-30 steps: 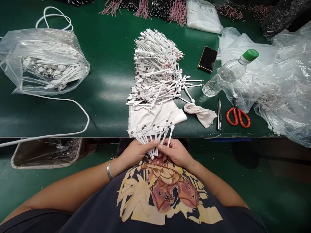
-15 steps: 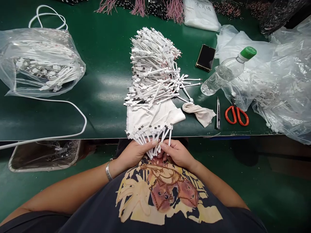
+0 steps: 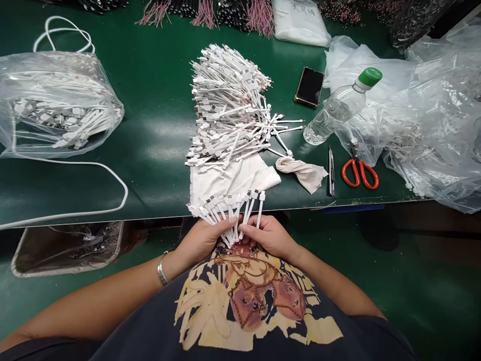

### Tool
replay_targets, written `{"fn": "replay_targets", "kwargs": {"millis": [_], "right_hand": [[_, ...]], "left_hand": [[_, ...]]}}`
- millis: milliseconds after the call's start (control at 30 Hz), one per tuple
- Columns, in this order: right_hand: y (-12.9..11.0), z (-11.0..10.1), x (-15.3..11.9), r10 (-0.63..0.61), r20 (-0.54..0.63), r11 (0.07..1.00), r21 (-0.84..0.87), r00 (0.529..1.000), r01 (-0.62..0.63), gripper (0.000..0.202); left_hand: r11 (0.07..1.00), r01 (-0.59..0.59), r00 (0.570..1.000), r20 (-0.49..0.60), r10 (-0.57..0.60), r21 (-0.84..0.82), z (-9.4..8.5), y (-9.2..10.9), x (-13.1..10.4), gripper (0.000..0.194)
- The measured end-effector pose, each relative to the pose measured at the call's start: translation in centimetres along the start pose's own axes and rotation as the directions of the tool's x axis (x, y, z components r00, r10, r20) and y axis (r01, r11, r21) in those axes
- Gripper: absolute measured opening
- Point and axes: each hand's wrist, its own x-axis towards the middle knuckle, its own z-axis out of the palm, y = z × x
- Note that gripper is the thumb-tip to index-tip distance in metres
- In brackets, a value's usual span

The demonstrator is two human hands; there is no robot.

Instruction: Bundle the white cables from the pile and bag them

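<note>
My left hand [image 3: 205, 239] is closed around a fanned bunch of short white USB cables [image 3: 215, 210], its thumb lying across them. Their metal plugs point away from me, over the table's front edge. My right hand [image 3: 271, 236] is closed too, thumb and fingers pinching cables at the right side of the fan. One cable [image 3: 261, 205] stands apart from the others there. Both hands are close together in front of my shirt, and the lower cable ends are partly hidden. Beyond them, a large heap of the same cables [image 3: 225, 110] lies on a white cloth [image 3: 233, 180].
A twisted cloth [image 3: 304, 174], a utility knife [image 3: 331, 173], red-handled scissors [image 3: 359, 174], a water bottle [image 3: 334, 115] and a phone [image 3: 309, 87] lie or stand right of the heap. Plastic bags of cables [image 3: 67, 100] [image 3: 432, 125] flank it. A bin [image 3: 67, 250] sits below the table, left.
The right-hand cable now stands farther from the rest of the fan, with a wider gap. The whole view has shifted slightly; the heap and tools look undisturbed.
</note>
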Motion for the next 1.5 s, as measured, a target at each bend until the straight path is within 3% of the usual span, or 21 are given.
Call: {"fn": "replay_targets", "kwargs": {"millis": [167, 433, 633, 800, 1000, 1100, 1300, 1500], "right_hand": [[0.0, -0.1, 0.1, 0.01, 0.0, 1.0, 0.013, 1.0, -0.01, 0.04], [-0.1, -0.2, 0.1, 0.013, 0.016, 0.998, 0.055, 1.0, -0.014, 0.042], [0.0, -0.6, 0.0, -0.064, 0.117, 0.995, 0.079, 0.991, 0.055, 0.046], [0.4, -0.7, 0.4, -0.074, 0.202, 0.996, 0.061, 0.977, 0.063, 0.05], [-0.5, 0.0, 0.8, -0.213, 0.178, 0.972, -0.062, 0.961, 0.227, 0.049], [-0.6, 0.3, 0.9, -0.233, 0.214, 0.967, -0.053, 0.949, 0.249, 0.048], [0.3, 0.8, 1.7, -0.125, 0.278, 0.99, 0.092, 0.952, 0.103, 0.045], [0.5, 1.2, 2.3, -0.037, 0.318, 0.97, 0.241, 0.947, -0.042, 0.043]], "left_hand": [[0.999, 0.01, 1.0, 0.014, -0.01, 0.042, 0.0, 0.2, 0.2, 0.038], [0.993, 0.103, 0.994, 0.034, -0.101, -0.062, 0.0, -0.2, 0.3, 0.036], [0.97, 0.196, 0.97, 0.175, -0.17, -0.144, -0.2, 0.4, -0.2, 0.029], [0.958, 0.184, 0.952, 0.283, -0.117, -0.222, -0.9, 0.4, -0.2, 0.026], [0.929, 0.252, 0.899, 0.42, -0.121, -0.273, -1.5, -0.3, 0.0, 0.028], [0.919, 0.269, 0.889, 0.442, -0.121, -0.29, -1.7, -0.6, 0.1, 0.031], [0.942, 0.254, 0.912, 0.38, -0.156, -0.221, -2.5, -1.4, 0.5, 0.023], [0.952, 0.246, 0.875, 0.466, -0.135, -0.184, -2.4, -1.2, 0.8, 0.025]]}}
